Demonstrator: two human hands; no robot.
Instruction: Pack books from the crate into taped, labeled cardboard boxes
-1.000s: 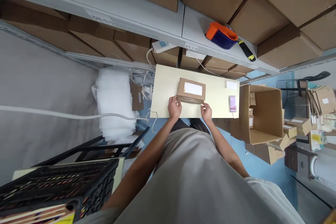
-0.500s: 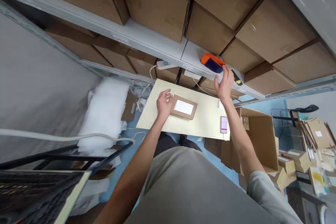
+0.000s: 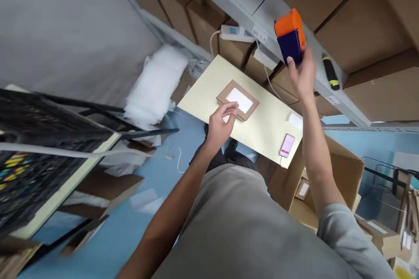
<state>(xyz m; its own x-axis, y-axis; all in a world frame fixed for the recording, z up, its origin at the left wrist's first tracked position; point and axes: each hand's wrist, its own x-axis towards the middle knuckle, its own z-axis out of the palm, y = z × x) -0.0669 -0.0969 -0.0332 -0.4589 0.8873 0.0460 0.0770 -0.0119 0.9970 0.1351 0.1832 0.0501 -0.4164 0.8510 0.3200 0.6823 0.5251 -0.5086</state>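
My right hand (image 3: 303, 72) is closed around an orange and dark blue block-shaped tool (image 3: 290, 37), held up in front of the shelf edge; its exact kind is not clear. My left hand (image 3: 222, 124) hovers at the near edge of a small flat cardboard box (image 3: 225, 93), fingers loosely bent and thumb apart, with nothing visible between them. The box lies on a cream tabletop (image 3: 204, 85) and has a white label (image 3: 244, 101) on its top. Fingertips of the left hand overlap the label in view; whether they touch it I cannot tell.
A phone (image 3: 287, 145) and a small white block (image 3: 295, 120) lie at the table's right end. On the shelf rests a black and yellow cutter (image 3: 330, 72). Cartons fill the shelves. An open carton (image 3: 343, 161) stands right; white wrap (image 3: 157, 83) and a rack (image 3: 65, 183) are left.
My right hand has taken the orange and blue tool off the shelf and lifted it. My left hand has shifted to the box's near side. The view has turned.
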